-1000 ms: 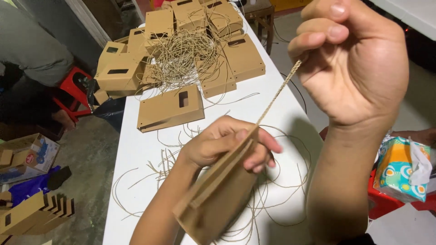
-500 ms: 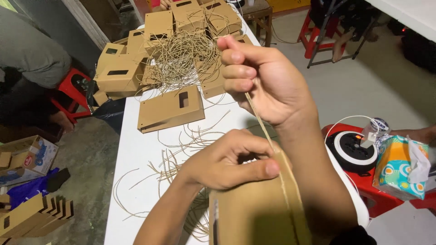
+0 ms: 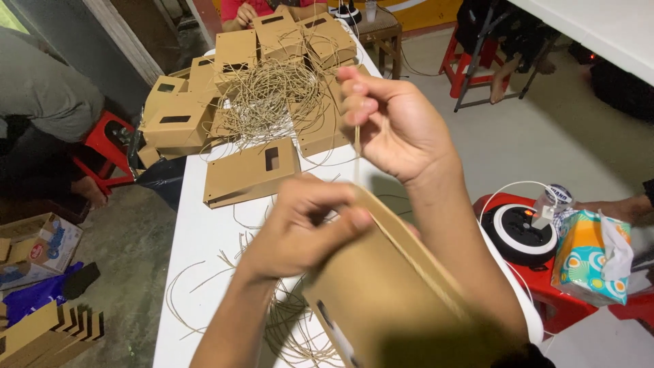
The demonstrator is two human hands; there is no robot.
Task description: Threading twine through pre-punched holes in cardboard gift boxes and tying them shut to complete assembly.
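A white table (image 3: 197, 238) is standing on grey floor, loose cords lying across it, brown bags (image 3: 248, 172) piling beyond. Above it, the left hand (image 3: 306, 228) is pinching closed a brown paper bag (image 3: 388, 307), its bottom cut off by the frame edge; the right hand (image 3: 395, 126) is gripping a thin cord (image 3: 357, 153), its lower end hidden.

The left hand (image 3: 303, 228) is curled low, seemingly pinching; the right hand (image 3: 392, 123) is raised, fingers pinched together.

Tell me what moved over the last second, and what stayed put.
The right hand, which had the paper cord stretched high to the right, came down and inward, so the cord now runs short and nearly upright. The brown paper bag came up closer to the camera. The left hand kept its grip on the bag's top edge; the flat bag stayed on the white table.
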